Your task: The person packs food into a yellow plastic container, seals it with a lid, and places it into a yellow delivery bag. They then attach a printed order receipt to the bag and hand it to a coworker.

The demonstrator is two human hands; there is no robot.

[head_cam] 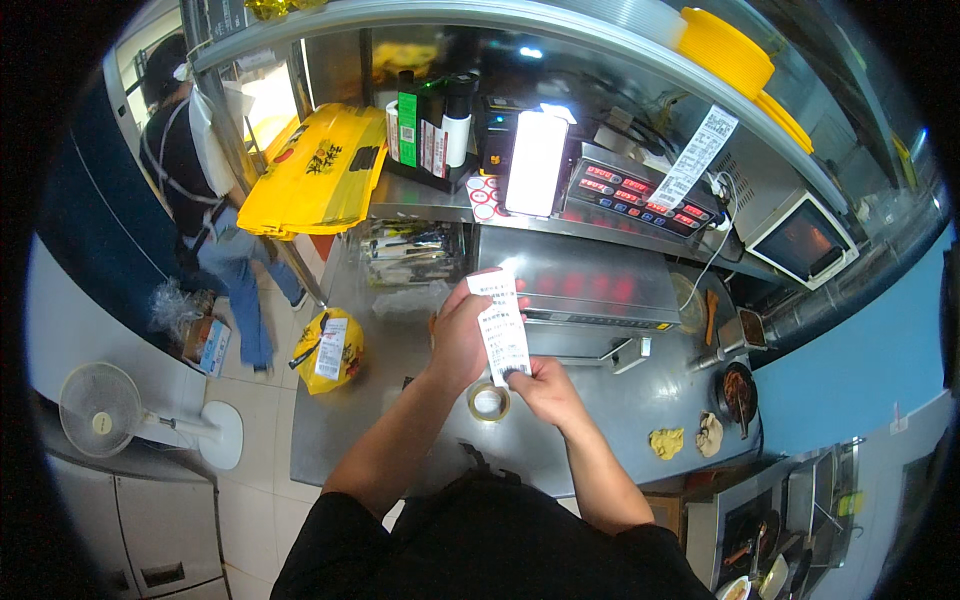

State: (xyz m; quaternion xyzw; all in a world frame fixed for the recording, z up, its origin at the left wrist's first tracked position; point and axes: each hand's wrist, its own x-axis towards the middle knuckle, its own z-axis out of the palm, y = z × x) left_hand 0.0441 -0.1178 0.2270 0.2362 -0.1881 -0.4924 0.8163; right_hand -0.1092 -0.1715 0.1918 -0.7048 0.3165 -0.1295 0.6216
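Over the steel worktop, my left hand [462,336] holds a printed paper receipt [501,324] near its upper part, thumb on the paper's left side. The thumb of my right hand [546,391] presses the receipt's lower end; some fingers lie behind the paper. A roll of tape [489,403] lies flat on the worktop just below the receipt. To the left stands a tied yellow plastic bag [328,352] with a printed slip on it. Behind my hands is a low stainless steel appliance [577,277].
Yellow bags [315,172] are stacked on the shelf [420,206], by a lit phone [537,161] and a digital timer panel [637,199] with another slip [694,156]. Two cloths [666,443] and a pan [737,394] sit right. A person [217,195] stands beyond the left side; a fan [101,410] is nearer.
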